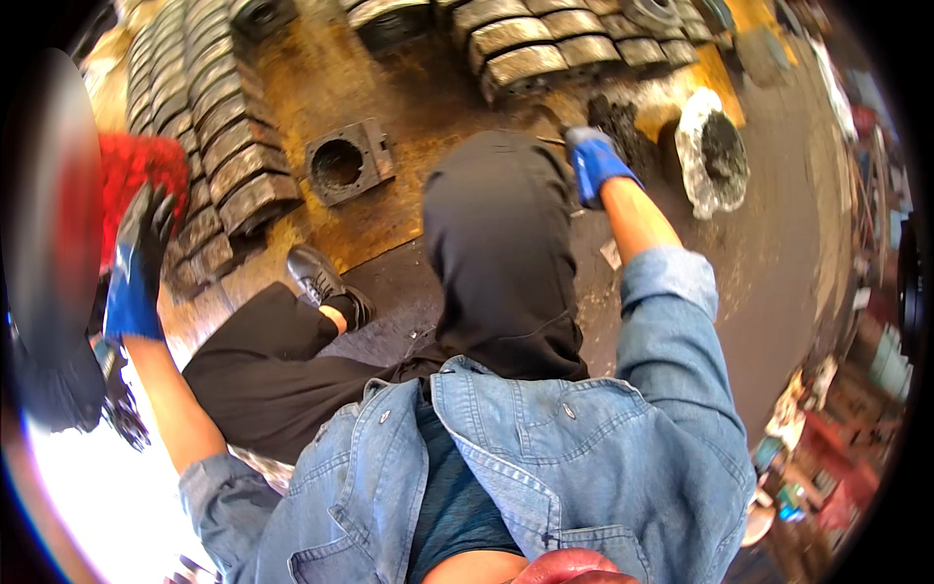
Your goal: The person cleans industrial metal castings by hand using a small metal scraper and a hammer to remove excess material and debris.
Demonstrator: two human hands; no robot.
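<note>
Metal blocks line the stained floor, with clutter at right. The left hand, unclenched, nears a red bundle; the right hand reaches forward, gripping a thin tool near black powder.

Gloved hands near metal blocks

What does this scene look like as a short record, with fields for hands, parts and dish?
Left hand: gloved, fingers extended, beside red textured object; contact unclear
Right hand: gloved, near dark pile; grip unclear
Stacked metal parts: rows at left and ahead
Square metal block: round hole, right of left rows
Silver dish: contains dark material, right of pile
</note>
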